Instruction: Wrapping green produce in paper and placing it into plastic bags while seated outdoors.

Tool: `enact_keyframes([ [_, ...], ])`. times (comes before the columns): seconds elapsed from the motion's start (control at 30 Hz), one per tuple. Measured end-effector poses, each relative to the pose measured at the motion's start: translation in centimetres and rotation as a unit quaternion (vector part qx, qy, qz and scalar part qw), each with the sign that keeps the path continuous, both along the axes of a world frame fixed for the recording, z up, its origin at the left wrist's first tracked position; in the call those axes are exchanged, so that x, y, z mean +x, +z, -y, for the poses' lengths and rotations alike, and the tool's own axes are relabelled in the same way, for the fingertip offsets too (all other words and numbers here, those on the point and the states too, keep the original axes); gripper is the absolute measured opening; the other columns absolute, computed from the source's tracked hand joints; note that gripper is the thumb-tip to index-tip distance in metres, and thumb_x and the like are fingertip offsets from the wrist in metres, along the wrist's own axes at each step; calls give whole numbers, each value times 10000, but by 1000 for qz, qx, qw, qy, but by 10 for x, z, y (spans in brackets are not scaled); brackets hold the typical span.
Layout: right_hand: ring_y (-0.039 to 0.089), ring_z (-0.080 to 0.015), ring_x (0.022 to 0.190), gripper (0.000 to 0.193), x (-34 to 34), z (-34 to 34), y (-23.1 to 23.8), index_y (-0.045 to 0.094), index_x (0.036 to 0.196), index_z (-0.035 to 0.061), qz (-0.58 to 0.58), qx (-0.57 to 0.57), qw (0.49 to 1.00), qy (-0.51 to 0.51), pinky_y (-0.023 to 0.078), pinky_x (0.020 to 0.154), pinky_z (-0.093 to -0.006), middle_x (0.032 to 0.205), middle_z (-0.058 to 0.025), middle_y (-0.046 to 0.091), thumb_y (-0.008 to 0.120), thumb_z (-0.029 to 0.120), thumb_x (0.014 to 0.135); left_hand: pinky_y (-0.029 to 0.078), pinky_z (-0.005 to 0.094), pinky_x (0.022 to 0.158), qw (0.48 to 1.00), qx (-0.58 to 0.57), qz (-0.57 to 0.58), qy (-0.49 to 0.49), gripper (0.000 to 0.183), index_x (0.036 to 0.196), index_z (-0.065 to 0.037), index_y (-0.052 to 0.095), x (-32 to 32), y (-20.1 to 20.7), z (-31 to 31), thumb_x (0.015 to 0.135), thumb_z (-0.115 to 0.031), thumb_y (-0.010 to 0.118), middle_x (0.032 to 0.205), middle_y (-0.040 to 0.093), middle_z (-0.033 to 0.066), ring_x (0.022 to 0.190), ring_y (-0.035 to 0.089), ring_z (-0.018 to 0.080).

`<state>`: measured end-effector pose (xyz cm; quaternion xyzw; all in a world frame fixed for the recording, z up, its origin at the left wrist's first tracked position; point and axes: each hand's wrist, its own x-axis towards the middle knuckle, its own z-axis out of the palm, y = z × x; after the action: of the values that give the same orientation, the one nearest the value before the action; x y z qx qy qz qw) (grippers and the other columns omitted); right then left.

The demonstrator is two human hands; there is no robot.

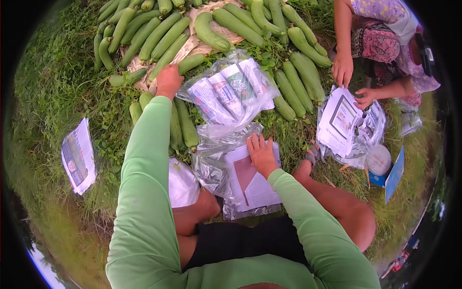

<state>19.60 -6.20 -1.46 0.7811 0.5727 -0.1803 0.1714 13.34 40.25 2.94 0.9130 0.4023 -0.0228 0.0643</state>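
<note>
My left hand [168, 82] is closed round the near end of a long green gourd [192, 63], at the edge of the gourd pile. Beside that hand lies a clear plastic bag [263, 109] holding several newspaper-wrapped bundles [227, 96] side by side. With fingers spread, my right hand [263, 155] lies flat on a stack of printed paper sheets [244, 185] between my legs. Under and left of the sheets is another clear plastic bag [210, 166], crumpled.
More gourds [162, 39] are piled at the back on a tan sheet [195, 47]. A co-worker's hands [342, 69] handle printed paper [338, 120] at right. Nearby stand a round tub [378, 160] and a blue board [394, 174]. Newspaper [79, 156] lies on grass at left.
</note>
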Motion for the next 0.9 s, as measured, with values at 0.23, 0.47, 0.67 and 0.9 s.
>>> enact_keyframes([
  [0.23,352,-385,1542,838,3,-7,0,341,1644,104,-52,2,998,-29,281,1178,-699,1699,-143,336,717,305,923,538,588,970,996,-14,-79,46,509,1281,-89,677,18,4,-19,847,-283,860,1307,695,151,1203,689,374],
  [0.47,308,-372,1576,890,-1,-8,-4,297,1674,140,-49,-4,998,-46,266,1193,-695,1737,-109,280,735,326,923,555,422,986,956,-165,237,46,726,1445,-1,607,-13,64,-50,838,-267,901,1291,727,182,1143,713,292],
  [0.67,319,-374,1577,769,-1,-3,2,324,1667,141,-51,-21,998,-43,270,1174,-723,1742,-114,291,650,285,986,482,355,1074,851,-400,319,122,589,1382,-31,644,-36,178,-23,922,-330,859,1191,727,57,1120,668,188],
  [0.9,439,-401,1458,470,4,24,9,568,1486,98,1,154,988,-24,306,1138,-737,1540,-179,503,500,210,1035,533,439,1046,728,-564,384,69,513,1368,-60,625,-55,239,54,976,-347,788,1228,715,54,1118,684,182],
])
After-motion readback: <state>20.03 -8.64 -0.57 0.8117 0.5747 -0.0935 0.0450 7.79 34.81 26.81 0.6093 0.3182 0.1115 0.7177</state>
